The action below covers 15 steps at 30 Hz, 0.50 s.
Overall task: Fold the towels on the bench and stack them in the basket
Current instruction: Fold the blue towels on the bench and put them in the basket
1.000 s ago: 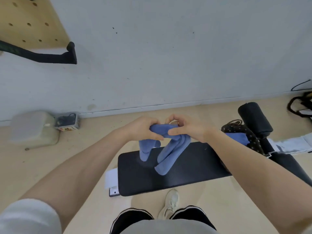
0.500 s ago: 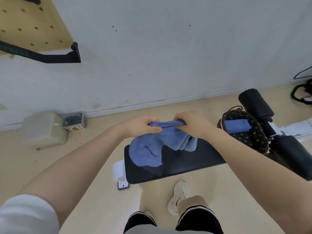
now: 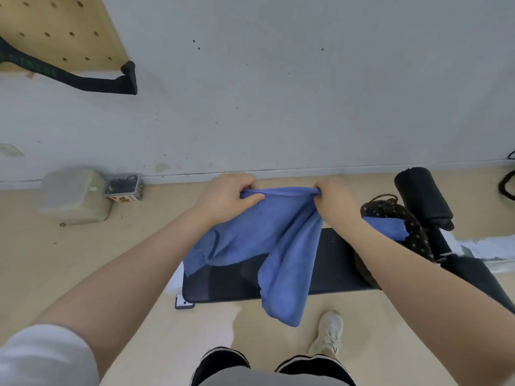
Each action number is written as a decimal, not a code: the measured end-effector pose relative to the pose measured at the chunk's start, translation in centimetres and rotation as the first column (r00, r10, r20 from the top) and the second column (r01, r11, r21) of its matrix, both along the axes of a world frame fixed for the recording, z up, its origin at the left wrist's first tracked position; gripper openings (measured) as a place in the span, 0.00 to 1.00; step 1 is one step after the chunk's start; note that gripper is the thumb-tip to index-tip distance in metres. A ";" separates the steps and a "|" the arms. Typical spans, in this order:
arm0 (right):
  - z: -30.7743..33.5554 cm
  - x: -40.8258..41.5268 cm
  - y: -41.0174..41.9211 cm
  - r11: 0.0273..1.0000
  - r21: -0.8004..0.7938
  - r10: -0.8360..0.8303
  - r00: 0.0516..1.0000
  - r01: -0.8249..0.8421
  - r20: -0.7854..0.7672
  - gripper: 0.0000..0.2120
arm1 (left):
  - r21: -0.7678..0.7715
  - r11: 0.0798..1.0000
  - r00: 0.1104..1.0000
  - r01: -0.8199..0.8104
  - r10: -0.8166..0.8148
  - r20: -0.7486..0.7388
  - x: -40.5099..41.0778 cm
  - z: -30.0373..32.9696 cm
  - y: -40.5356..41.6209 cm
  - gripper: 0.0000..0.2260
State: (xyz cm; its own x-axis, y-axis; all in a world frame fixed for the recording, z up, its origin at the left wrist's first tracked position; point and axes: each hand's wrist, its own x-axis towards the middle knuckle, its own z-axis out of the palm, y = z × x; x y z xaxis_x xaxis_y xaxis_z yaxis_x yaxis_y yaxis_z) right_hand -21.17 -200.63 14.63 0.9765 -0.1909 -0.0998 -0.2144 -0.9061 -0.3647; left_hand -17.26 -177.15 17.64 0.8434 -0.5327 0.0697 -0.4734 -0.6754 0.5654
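A blue towel (image 3: 267, 235) hangs in the air above the black bench pad (image 3: 334, 274), stretched along its top edge. My left hand (image 3: 225, 196) grips the towel's left upper corner and my right hand (image 3: 334, 201) grips the right upper corner. The cloth droops in two loose flaps, the longer one reaching past the bench's near edge. To the right stands a dark dotted basket (image 3: 415, 232) with a folded blue towel (image 3: 387, 228) inside it.
The bench's black roller pad (image 3: 420, 196) and frame lie at the right. A pale plastic bin (image 3: 73, 195) and a small box of cables (image 3: 124, 186) sit by the wall at the left. A shoe (image 3: 328, 332) stands on the floor in front of the bench.
My hands have moved apart along the towel's top edge, spreading the bunched cloth wider. The towel has opened and hangs lower.
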 end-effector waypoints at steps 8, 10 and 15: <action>-1.9 0.8 -8.5 0.975 -0.135 -0.203 0.956 0.177 -0.213 0.07 | 0.345 0.939 0.980 0.001 0.068 -0.187 -0.1 -1.8 -2.7 0.08; -3.3 1.3 -9.8 0.971 -0.119 -0.228 0.958 0.210 -0.174 0.08 | 0.452 0.892 0.984 -0.030 0.105 -0.143 0.7 -2.9 -3.2 0.07; -6.3 3.3 -11.6 0.973 -0.090 -0.221 0.972 0.214 -0.083 0.08 | 0.472 0.814 0.927 -0.338 0.374 0.020 3.4 -5.9 -3.6 0.08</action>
